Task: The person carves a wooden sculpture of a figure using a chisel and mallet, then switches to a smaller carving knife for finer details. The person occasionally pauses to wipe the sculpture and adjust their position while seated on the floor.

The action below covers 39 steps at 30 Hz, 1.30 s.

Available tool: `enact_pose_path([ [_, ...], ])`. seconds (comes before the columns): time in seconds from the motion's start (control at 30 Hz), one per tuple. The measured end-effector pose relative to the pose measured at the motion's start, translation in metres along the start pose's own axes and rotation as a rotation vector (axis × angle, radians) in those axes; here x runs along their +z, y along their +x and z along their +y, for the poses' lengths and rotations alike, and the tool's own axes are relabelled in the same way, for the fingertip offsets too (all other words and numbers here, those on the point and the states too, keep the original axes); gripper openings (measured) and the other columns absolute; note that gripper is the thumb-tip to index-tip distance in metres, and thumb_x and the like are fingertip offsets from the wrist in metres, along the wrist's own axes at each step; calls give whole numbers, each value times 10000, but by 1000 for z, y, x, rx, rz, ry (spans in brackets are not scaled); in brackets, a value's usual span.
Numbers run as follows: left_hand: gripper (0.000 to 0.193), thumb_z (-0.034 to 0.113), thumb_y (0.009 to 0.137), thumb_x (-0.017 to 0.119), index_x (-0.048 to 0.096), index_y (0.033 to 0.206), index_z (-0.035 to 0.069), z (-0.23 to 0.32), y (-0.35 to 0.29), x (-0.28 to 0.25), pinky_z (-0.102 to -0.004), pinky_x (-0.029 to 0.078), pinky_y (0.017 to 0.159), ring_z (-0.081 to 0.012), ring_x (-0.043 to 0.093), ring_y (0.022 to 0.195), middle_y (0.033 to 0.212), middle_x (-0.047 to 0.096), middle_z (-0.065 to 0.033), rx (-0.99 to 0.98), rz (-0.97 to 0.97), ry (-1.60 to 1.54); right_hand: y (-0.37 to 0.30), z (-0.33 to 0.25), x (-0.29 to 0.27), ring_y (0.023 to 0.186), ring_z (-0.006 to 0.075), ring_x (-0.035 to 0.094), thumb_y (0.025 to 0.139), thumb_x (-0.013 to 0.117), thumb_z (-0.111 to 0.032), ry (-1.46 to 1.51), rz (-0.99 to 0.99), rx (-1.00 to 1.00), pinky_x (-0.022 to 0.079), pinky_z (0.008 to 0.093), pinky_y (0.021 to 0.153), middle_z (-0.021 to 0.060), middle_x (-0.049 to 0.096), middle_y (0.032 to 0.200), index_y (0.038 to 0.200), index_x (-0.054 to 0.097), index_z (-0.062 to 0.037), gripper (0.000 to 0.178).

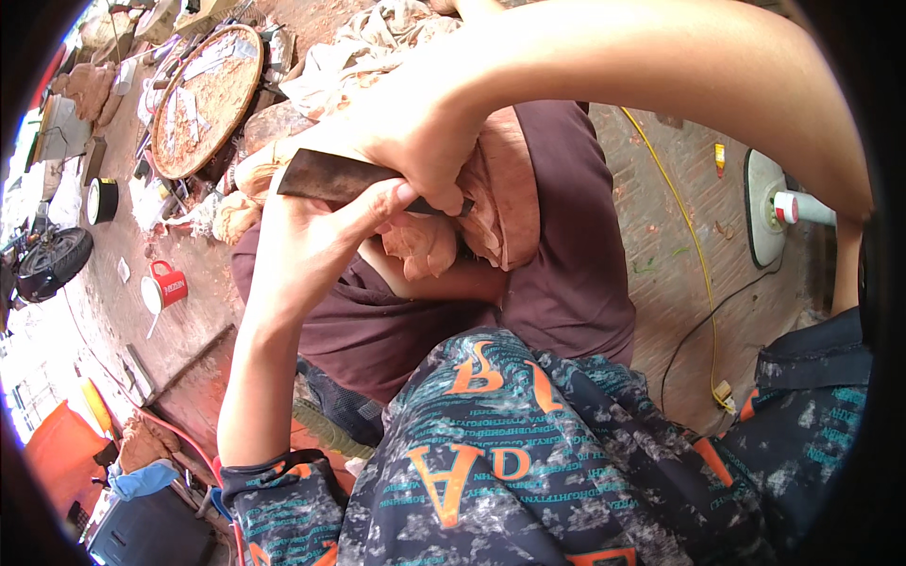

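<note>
A reddish-brown carved wooden piece rests across my lap, and a shaped part of it shows below my hands. Over it lies a dark, flat strip; whether it is a scraper blade or abrasive sheet I cannot tell. My left hand grips the strip, thumb along its lower edge and fingers mostly hidden beneath. From the upper right my right arm reaches across, and my right hand is closed with bent fingers at the strip's right end. The strip's contact with the wood is hidden by the hands.
Crumpled cloth lies beyond my hands. At far left are a round tray with shavings and tools, a roll of tape and a red mug. On the right, a yellow cord crosses the floor near a fan base.
</note>
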<state>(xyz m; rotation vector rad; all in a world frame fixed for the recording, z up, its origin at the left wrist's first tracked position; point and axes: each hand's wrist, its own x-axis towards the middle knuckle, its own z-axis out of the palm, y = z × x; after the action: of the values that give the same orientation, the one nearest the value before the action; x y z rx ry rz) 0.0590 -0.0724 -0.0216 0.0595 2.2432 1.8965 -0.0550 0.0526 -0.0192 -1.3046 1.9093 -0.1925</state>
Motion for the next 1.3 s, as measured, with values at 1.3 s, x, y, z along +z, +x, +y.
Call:
enact_pose_path([
  [1.3, 142, -76, 819, 625, 665, 951, -41, -32, -50, 67, -285, 520, 706, -212, 655, 792, 902, 668, -160, 399, 466, -147, -50, -62, 143, 1136, 272, 584, 801, 644, -215, -294, 1314, 278, 441, 408, 963, 128, 610, 1223, 1219, 607, -9, 468],
])
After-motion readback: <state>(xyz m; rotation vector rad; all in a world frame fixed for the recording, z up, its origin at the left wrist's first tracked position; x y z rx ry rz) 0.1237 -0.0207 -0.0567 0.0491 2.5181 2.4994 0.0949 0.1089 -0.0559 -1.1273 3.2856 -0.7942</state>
